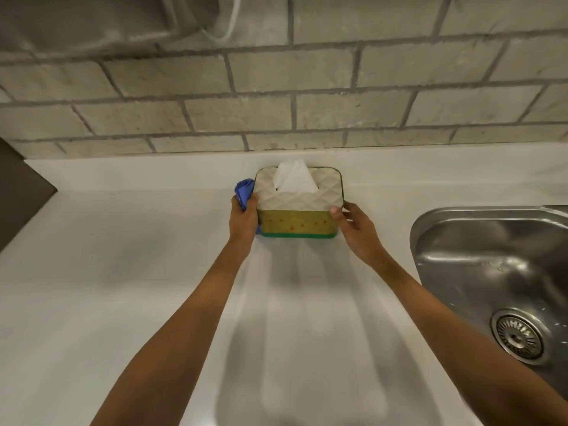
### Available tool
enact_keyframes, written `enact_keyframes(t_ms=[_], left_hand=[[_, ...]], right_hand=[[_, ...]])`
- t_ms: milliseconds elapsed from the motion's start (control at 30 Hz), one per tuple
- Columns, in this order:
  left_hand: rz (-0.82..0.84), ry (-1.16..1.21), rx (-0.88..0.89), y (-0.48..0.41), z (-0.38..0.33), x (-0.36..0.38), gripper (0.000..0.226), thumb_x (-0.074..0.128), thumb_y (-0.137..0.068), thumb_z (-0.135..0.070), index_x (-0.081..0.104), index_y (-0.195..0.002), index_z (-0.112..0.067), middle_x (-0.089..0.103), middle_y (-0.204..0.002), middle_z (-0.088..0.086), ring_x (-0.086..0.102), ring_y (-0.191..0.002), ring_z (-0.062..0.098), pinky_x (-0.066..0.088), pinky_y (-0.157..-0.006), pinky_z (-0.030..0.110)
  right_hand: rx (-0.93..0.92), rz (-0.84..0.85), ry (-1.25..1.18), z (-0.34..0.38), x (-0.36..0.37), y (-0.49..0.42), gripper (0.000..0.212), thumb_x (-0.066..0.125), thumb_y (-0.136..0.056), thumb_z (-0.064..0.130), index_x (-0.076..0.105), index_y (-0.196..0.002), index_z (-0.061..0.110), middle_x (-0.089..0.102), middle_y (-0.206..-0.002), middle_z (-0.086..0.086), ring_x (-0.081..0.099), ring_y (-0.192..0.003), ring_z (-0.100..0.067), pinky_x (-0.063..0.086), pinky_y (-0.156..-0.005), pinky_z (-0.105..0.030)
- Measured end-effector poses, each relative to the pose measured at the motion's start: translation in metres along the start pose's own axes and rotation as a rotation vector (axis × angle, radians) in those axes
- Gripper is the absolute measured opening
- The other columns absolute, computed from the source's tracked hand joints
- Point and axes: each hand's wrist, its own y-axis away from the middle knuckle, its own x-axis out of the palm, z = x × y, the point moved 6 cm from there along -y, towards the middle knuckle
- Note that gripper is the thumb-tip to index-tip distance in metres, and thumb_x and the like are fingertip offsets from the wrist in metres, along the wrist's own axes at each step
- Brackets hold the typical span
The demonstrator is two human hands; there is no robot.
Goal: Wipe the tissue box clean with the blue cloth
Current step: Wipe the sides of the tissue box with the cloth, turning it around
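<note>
The tissue box (296, 219) stands on the white counter near the back wall. It has a quilted white lid, a yellow-green front with red dots, a green base, and a white tissue (293, 178) sticking up. My left hand (244, 218) presses the bunched blue cloth (244, 192) against the box's left side. My right hand (353, 224) grips the box's right front corner, thumb on the lid edge.
A steel sink (491, 272) with a round drain (518, 335) lies to the right. A grey brick wall (276, 103) rises behind the counter (123, 272). A dark surface (21, 192) sits at the far left edge.
</note>
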Motion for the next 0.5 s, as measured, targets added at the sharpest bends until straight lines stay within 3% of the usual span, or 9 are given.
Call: enact_keyframes(t_ms=[200,300,400,500], left_hand=[[0.039,-0.022,0.009,0.048,0.004,-0.020,0.039,0.044,-0.096,-0.033,0.045,-0.130,-0.013,0.057,-0.128,0.015,0.054,-0.108,0.027,0.044,-0.093,0.036],[0.037,-0.084,-0.025,0.073,0.005,-0.033,0.042,0.042,-0.095,-0.041,0.046,-0.129,-0.017,0.057,-0.126,0.011,0.055,-0.111,0.027,0.046,-0.098,0.041],[0.039,-0.125,-0.022,0.095,0.004,-0.044,0.042,0.041,-0.094,-0.044,0.048,-0.126,-0.019,0.058,-0.122,0.010,0.055,-0.112,0.029,0.045,-0.101,0.049],[0.035,-0.175,0.004,0.114,0.002,-0.052,0.043,0.042,-0.092,-0.048,0.050,-0.123,-0.019,0.059,-0.111,0.005,0.056,-0.110,0.029,0.046,-0.100,0.050]], right_hand=[[0.072,-0.023,-0.008,0.003,-0.011,0.056,0.057,0.052,-0.079,0.057,0.051,-0.122,0.019,0.059,-0.098,0.004,0.055,-0.078,0.004,0.044,-0.050,-0.006],[0.108,0.000,0.010,0.010,-0.020,0.086,0.075,0.049,-0.062,0.073,0.052,-0.117,0.023,0.064,-0.096,0.000,0.065,-0.084,-0.014,0.048,-0.061,-0.016],[0.107,0.001,0.022,0.014,-0.028,0.108,0.083,0.051,-0.058,0.074,0.049,-0.123,0.021,0.068,-0.093,-0.008,0.069,-0.084,-0.023,0.056,-0.078,-0.034],[0.112,0.007,-0.029,0.019,-0.032,0.124,0.090,0.056,-0.059,0.070,0.042,-0.134,0.022,0.070,-0.082,-0.008,0.071,-0.068,-0.016,0.056,-0.058,-0.021]])
